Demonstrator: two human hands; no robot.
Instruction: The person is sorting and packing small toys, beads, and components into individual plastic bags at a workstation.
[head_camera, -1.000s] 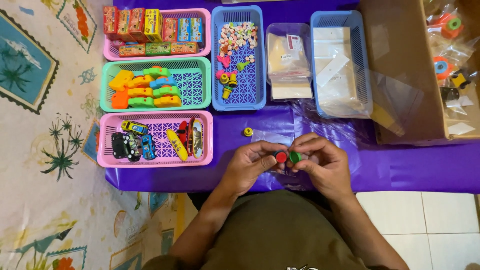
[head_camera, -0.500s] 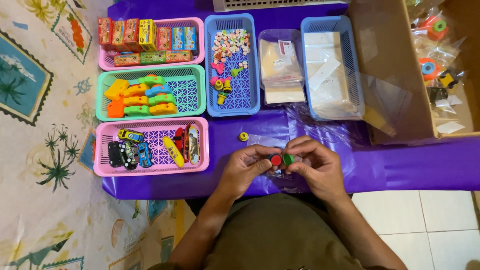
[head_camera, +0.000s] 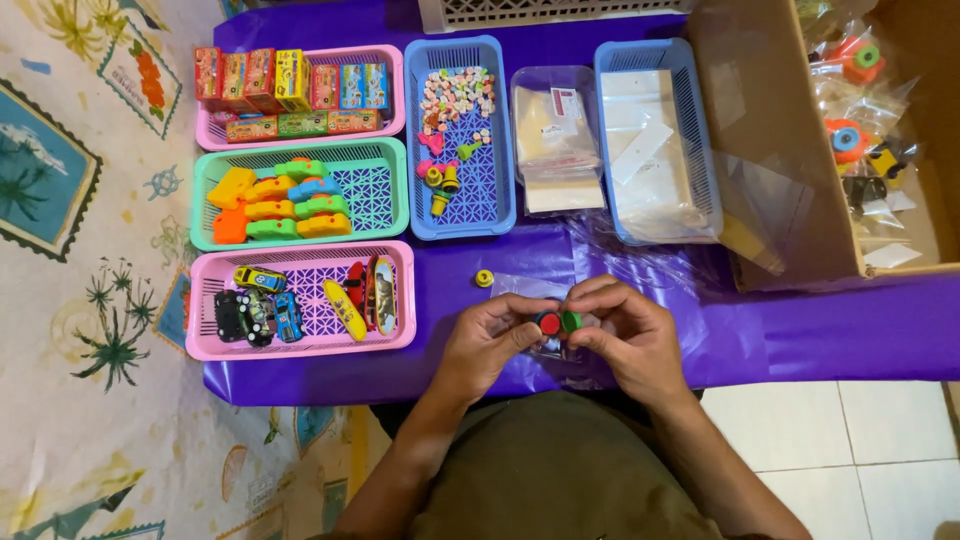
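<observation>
My left hand (head_camera: 495, 345) and my right hand (head_camera: 630, 335) meet over the near edge of the purple-covered table (head_camera: 800, 325). Between the fingertips sit a small red round piece (head_camera: 550, 324) on the left hand's side and a small green round piece (head_camera: 571, 320) on the right hand's side, touching each other. A clear plastic bag (head_camera: 520, 288) lies under the hands. A small yellow ring-shaped piece (head_camera: 484, 278) rests on the cloth just beyond my left hand.
Left: a pink basket (head_camera: 300, 345) of toy cars and little skateboards, a green basket (head_camera: 385, 190) of coloured toys, a pink basket (head_camera: 395, 90) of small boxes. Two blue baskets (head_camera: 505, 130) (head_camera: 700, 150) hold small pieces and clear bags. A cardboard box (head_camera: 760, 120) stands right.
The hands stay together on the red and green pieces; the view has shifted slightly so the table sits a little differently in frame.
</observation>
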